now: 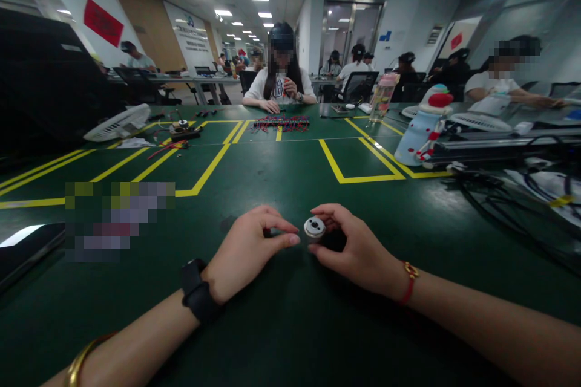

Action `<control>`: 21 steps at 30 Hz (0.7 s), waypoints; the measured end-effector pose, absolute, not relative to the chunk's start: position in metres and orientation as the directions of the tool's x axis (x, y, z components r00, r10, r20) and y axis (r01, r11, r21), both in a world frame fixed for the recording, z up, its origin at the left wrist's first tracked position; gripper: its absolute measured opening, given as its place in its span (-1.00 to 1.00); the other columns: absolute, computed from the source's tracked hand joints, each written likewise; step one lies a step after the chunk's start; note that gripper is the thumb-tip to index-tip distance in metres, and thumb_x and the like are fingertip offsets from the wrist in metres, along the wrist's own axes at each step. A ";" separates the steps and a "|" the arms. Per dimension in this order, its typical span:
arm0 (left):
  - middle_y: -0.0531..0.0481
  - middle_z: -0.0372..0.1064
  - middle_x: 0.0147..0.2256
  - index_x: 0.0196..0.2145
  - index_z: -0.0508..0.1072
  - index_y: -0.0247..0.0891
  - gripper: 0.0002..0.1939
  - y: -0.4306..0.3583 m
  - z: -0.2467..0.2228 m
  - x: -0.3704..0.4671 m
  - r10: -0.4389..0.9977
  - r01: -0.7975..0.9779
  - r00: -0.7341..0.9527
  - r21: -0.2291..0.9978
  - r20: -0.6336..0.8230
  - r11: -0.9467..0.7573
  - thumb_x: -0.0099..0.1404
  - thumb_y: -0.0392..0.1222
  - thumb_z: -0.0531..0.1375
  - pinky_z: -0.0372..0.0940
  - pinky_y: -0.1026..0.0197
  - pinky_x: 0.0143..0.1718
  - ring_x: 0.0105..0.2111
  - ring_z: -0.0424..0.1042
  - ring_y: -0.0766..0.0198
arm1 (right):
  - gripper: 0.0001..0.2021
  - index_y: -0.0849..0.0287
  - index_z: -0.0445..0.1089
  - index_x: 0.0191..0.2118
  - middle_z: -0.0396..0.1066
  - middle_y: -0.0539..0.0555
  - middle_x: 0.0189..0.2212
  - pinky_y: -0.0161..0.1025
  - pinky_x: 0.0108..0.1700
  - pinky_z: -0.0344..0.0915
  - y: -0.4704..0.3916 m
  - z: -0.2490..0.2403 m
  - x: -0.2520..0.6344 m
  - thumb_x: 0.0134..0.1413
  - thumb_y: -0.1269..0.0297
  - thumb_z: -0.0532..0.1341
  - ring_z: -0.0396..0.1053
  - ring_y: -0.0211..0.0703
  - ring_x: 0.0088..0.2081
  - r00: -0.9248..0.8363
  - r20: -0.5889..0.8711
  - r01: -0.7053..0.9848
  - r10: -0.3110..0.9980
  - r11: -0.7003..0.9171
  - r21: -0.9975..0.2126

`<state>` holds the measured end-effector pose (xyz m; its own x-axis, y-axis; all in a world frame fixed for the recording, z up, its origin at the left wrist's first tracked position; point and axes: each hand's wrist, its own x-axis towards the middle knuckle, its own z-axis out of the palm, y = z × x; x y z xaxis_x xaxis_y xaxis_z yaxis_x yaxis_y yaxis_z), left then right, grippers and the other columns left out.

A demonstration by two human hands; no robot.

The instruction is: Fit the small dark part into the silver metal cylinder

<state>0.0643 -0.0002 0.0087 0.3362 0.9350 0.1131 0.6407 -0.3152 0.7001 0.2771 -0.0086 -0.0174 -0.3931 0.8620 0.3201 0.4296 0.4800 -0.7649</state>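
Close in, fingers of the right hand (351, 245) curve in an open C, index to the far side and thumb to the near side of a squat silver metal cylinder (315, 228). Gap between the tips about matches the piece; whether they press on it or merely ring it, cannot tell. Fingers of the left hand (247, 251) come in from the other side, thumb and index nearly meeting, only a slim gap between, nothing seen in them; tips stop just short of the cylinder, apart from it. Piece therefore sits between the two hands, in the mouth of the right, which is clearly nearer; from the left fingertips it lies to the right and a touch farther from the body. Long axis hard to judge: the part looks short, stood roughly upright, flat drilled face up, dark hole at centre. Its base is partly hidden, so contact with the green table (272, 175) is unsure. Wrists: black watch (200, 291) on left, red cord bracelet (410, 283) on right. Farther out, yellow tape (372, 179) marks the tabletop; beyond, a tangle of red and blue wires (281, 124), then a co-worker (258, 87) seated opposite. Black cables (494, 199) lie off to the right, well apart.
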 end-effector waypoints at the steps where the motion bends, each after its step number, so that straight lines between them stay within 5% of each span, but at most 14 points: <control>1: -0.01 0.43 -0.27 -0.34 0.60 -0.08 -0.82 -0.001 0.003 0.065 0.926 0.656 0.362 0.678 0.102 -0.332 0.16 -0.01 0.25 0.24 0.12 -0.16 -0.23 0.39 0.15 | -0.53 0.13 0.21 0.03 0.37 0.08 -0.11 -0.23 -0.06 0.35 -0.009 -0.017 0.277 -0.04 0.28 0.26 0.37 -0.27 -0.14 -0.396 0.319 0.438 0.861 0.482 -0.759; 8: -0.03 0.45 -0.22 -0.23 0.57 -0.09 -0.70 -0.002 -0.001 0.069 0.923 0.682 0.367 0.642 0.113 -0.350 0.12 0.07 0.27 0.24 0.12 -0.18 -0.21 0.39 0.10 | -0.60 0.11 0.30 -0.01 0.41 0.04 -0.13 -0.27 -0.09 0.35 -0.011 -0.011 0.279 -0.03 0.26 0.25 0.39 -0.29 -0.16 -0.401 0.308 0.465 0.863 0.482 -0.743; 11: -0.04 0.46 -0.20 -0.14 0.53 -0.11 -0.60 0.000 0.010 0.048 0.964 0.691 0.256 0.685 0.067 -0.231 0.14 0.14 0.22 0.24 0.15 -0.26 -0.28 0.40 0.13 | -0.62 0.16 0.31 -0.08 0.43 0.06 -0.22 -0.28 -0.23 0.37 0.002 -0.001 0.302 -0.06 0.18 0.26 0.41 -0.28 -0.28 -0.253 0.256 0.575 0.933 0.357 -0.736; 14: -0.02 0.48 -0.24 -0.12 0.50 -0.13 -0.57 0.005 0.013 0.013 0.990 0.665 0.138 0.743 -0.022 -0.076 0.20 0.18 0.14 0.23 0.18 -0.31 -0.30 0.40 0.14 | -0.60 0.20 0.31 -0.13 0.43 0.07 -0.34 -0.27 -0.39 0.31 0.028 0.014 0.354 -0.13 0.13 0.27 0.37 -0.25 -0.42 0.044 0.207 0.812 0.977 0.086 -0.578; 16: -0.01 0.47 -0.27 -0.16 0.50 -0.15 -0.57 0.007 0.010 -0.010 0.995 0.637 0.072 0.770 -0.072 0.010 0.22 0.19 0.11 0.22 0.19 -0.30 -0.30 0.39 0.16 | -0.63 0.17 0.35 -0.24 0.42 0.07 -0.37 -0.25 -0.38 0.27 0.046 0.023 0.399 -0.20 0.09 0.29 0.36 -0.23 -0.42 0.188 0.240 0.930 0.952 -0.095 -0.354; 21: -0.01 0.46 -0.27 -0.15 0.49 -0.16 -0.57 0.012 0.002 -0.034 0.990 0.595 0.059 0.801 -0.126 0.066 0.21 0.19 0.12 0.21 0.21 -0.33 -0.32 0.37 0.20 | -0.69 0.20 0.32 -0.54 0.33 0.20 -0.55 -0.10 -0.41 0.20 0.067 0.032 0.480 -0.25 0.03 0.29 0.36 0.00 -0.42 0.326 0.303 0.937 0.895 -0.265 -0.227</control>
<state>-0.0337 0.0124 0.0023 0.0593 0.9903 -0.1260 0.5955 0.0662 0.8006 0.4797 0.0665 0.0320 0.3263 0.8952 0.3034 0.9372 -0.2648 -0.2269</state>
